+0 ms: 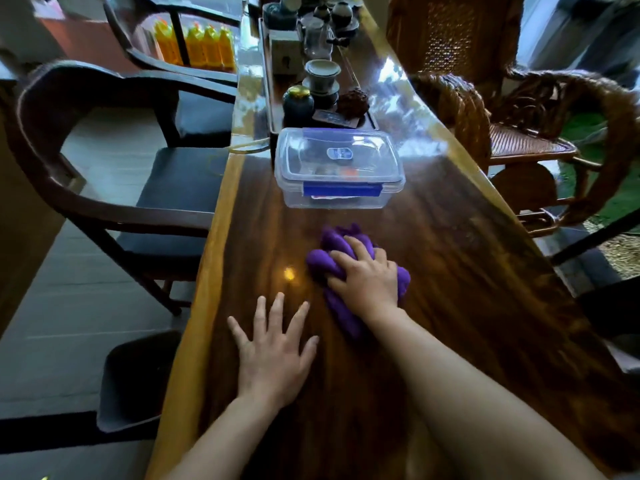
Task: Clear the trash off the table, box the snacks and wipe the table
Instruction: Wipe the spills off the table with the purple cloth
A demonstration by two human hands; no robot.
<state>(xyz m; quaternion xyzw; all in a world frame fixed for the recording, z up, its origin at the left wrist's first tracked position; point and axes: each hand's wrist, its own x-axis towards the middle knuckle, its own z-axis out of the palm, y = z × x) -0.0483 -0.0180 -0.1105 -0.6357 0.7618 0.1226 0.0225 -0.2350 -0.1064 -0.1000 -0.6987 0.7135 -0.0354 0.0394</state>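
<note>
The person's left hand [273, 355] lies flat on the dark wooden table [467, 306], fingers spread and holding nothing. Just beyond it, the right hand [367, 275] presses down on a bunched purple cloth [332, 244], fingers curled over it. Farther along sits a lidded clear plastic snack box [339, 168].

On the table [450, 306], the box [339, 168] lies behind the cloth [332, 265], tea tray [273, 109] farther back

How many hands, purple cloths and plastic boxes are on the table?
Hands: 2, left hand flat on the table, right hand on the cloth
Purple cloth: 1
Plastic box: 1, lid on
Total: 4
</note>
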